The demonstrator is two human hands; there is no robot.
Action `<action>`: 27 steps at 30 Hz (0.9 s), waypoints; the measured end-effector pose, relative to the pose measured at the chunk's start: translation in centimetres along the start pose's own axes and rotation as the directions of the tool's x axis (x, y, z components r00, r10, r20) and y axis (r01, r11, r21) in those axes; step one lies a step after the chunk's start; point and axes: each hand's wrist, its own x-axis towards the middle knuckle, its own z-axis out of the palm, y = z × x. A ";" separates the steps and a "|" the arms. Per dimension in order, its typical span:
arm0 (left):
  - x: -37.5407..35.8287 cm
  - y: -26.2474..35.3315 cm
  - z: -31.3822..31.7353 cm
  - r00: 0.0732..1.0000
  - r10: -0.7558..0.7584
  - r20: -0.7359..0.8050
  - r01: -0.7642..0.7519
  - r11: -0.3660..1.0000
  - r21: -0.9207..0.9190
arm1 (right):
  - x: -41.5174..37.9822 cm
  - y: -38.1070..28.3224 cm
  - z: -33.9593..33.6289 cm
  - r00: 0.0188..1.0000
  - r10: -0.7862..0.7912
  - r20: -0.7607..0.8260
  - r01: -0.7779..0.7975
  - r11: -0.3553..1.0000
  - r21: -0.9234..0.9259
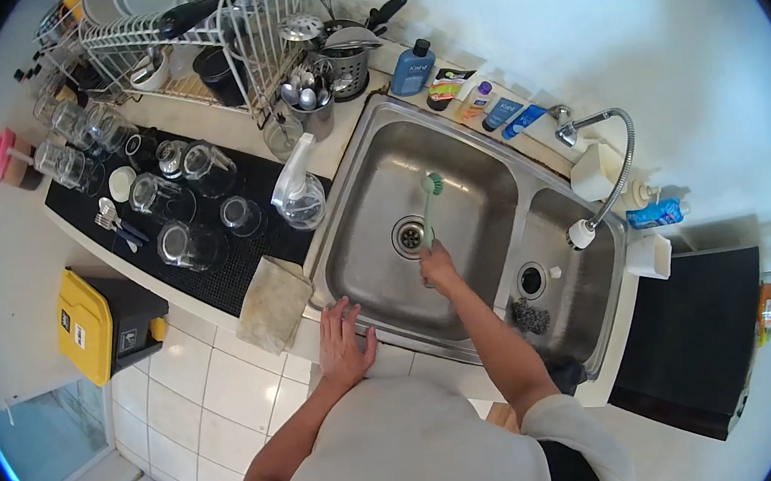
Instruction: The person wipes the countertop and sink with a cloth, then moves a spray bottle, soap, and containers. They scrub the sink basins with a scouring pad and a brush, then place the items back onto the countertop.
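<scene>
My right hand (439,266) is closed around the handle of a green dish brush (428,210) inside the large basin of the steel sink (359,215). The brush's bristle head points toward the back wall, and its handle passes beside the round drain (408,235). At the sink's front edge my left hand (344,346) rests with its fingers spread, holding nothing. A beige cloth (274,304) hangs over the counter edge to the left of that hand.
Upturned glasses (191,245) and a spray bottle (299,193) stand on the black mat at left. Behind is a dish rack (244,58). Bottles and tubes (412,68) line the back ledge. A flexible faucet (625,154) arches over the smaller basin, which holds a scouring pad (530,316).
</scene>
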 end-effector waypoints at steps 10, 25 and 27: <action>-0.5 -0.1 -0.2 0.996 0.045 -0.073 -0.048 0.998 -0.039 | -11.3 -4.3 -6.3 0.872 -0.475 -0.116 0.433 0.860 -0.270; -0.8 -0.4 0.1 0.997 0.041 -0.066 -0.043 0.999 -0.032 | -9.8 0.9 -6.2 0.915 -0.404 0.020 0.357 0.784 -0.508; -0.7 -0.3 0.2 0.997 0.040 -0.063 -0.043 0.998 -0.046 | -10.6 0.8 -6.2 0.887 -0.461 -0.036 0.325 0.677 -0.661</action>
